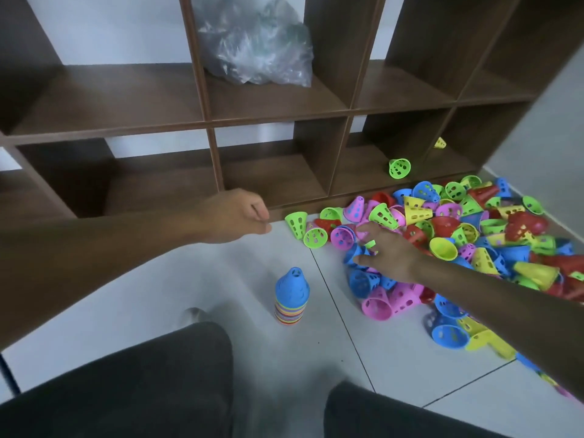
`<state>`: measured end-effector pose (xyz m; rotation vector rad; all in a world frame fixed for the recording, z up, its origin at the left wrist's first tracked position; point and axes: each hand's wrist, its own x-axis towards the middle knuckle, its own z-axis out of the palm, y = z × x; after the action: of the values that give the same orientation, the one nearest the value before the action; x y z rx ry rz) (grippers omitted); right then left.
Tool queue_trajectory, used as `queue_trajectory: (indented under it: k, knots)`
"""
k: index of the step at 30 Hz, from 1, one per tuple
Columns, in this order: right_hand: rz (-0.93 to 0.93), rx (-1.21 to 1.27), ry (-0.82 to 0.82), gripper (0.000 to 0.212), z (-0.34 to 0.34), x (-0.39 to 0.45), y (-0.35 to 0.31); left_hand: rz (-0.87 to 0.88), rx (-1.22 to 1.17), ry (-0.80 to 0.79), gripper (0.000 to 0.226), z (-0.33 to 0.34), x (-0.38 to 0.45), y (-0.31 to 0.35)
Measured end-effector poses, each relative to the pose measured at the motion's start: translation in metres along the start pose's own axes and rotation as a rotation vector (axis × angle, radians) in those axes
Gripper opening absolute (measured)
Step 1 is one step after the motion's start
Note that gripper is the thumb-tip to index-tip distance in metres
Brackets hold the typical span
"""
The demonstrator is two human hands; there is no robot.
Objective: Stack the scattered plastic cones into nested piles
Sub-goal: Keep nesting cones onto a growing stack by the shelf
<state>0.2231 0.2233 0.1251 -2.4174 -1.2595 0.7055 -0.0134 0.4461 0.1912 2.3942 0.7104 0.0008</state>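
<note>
Blue plastic met the right hand [384,256] where it reached into the near edge of the heap: the fingers were spread and bent down over a blue cone [354,256] lying on its side, thumb low against it, fingertips among the pink and purple cones beyond. Whether the hand had actually closed on that cone or was only touching it could not be told from this angle. The left hand [235,216] hung above the floor by the foot of the shelf, fingers loosely curled, holding nothing that showed.

Outward from the right hand, the scattered cones [474,235] lay in a dense, many-coloured pile across the white tiled floor [221,279], reaching the base of the wooden shelf unit [208,121]. One green cone [399,168] lay apart in a bottom compartment. The nested stack [292,297], topped in blue, stood upright on the tile in front of the knees, well apart from the heap.

These cones looked thin-walled, perforated and very light, probably stiff enough to keep shape but springy under a squeeze. A pinch across the narrow tip, or fingers through the wide rim, would likely serve best. Being so light, neighbours could roll or skitter when one is lifted, and nested ones may stick together.

A crumpled clear plastic bag [256,45] sat on an upper shelf.
</note>
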Motion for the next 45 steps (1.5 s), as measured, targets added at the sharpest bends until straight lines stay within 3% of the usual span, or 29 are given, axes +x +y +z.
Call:
queue_trajectory:
  k: [6, 19, 26, 37, 41, 45]
  knots:
    - [-0.051, -0.071, -0.034, 0.062, -0.018, 0.024, 0.000, 0.036, 0.031, -0.048, 0.017, 0.004, 0.057, -0.014]
    - [0.029, -0.121, -0.133, 0.066, 0.000, 0.151, 0.058, 0.063, 0.009, -0.171, 0.040, 0.082, 0.215, -0.056]
    - [0.076, -0.107, -0.167, 0.065, 0.023, 0.207, 0.073, 0.213, 0.140, -0.095, 0.057, 0.140, 0.261, -0.092]
    - [0.277, -0.098, -0.032, 0.072, 0.079, 0.240, 0.082, 0.357, 0.378, -0.006, 0.061, 0.174, 0.279, -0.090]
    - [0.294, -0.092, 0.021, 0.076, 0.090, 0.240, 0.088, 0.350, 0.312, -0.025, 0.055, 0.187, 0.276, -0.101]
    - [0.313, -0.088, 0.062, 0.078, 0.096, 0.241, 0.086, 0.272, 0.073, -0.032, 0.046, 0.189, 0.270, -0.111]
